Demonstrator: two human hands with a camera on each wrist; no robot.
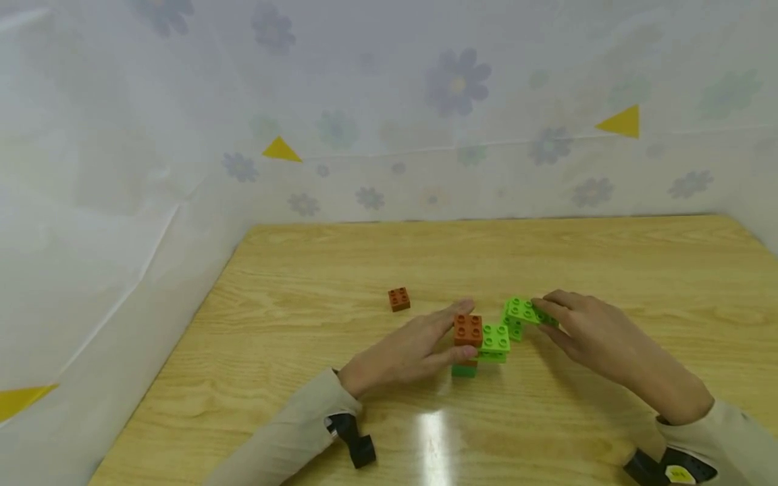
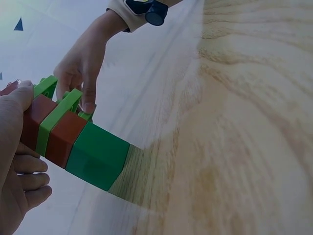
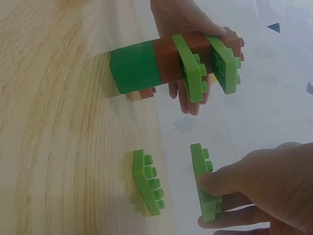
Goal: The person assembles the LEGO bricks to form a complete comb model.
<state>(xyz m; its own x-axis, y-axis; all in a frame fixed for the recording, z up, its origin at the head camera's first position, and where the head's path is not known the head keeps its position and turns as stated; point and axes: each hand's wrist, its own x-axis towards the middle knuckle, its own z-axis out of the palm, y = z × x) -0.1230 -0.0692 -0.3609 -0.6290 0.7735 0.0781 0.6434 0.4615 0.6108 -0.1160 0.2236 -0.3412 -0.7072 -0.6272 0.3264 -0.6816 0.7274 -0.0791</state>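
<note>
My left hand (image 1: 401,352) holds a tower of toy building bricks (image 1: 468,331), thumb on the near side and fingers behind it. The tower has a dark green brick (image 3: 134,67) at its base, on the table, then reddish-brown bricks alternating with two lime plates (image 1: 495,339) that stick out to the right. To the right, my right hand (image 1: 598,337) pinches a loose lime plate (image 3: 199,161) between thumb and fingers, studs up. Below that plate, another lime plate (image 3: 145,182) lies on the table, apart from the tower.
A single reddish-brown brick (image 1: 399,299) lies on the wood-grain table (image 1: 304,304), beyond the left hand. White flowered sheeting (image 1: 377,121) with yellow triangles stands along the table's back and sides. Each wrist wears a black camera mount (image 1: 352,439).
</note>
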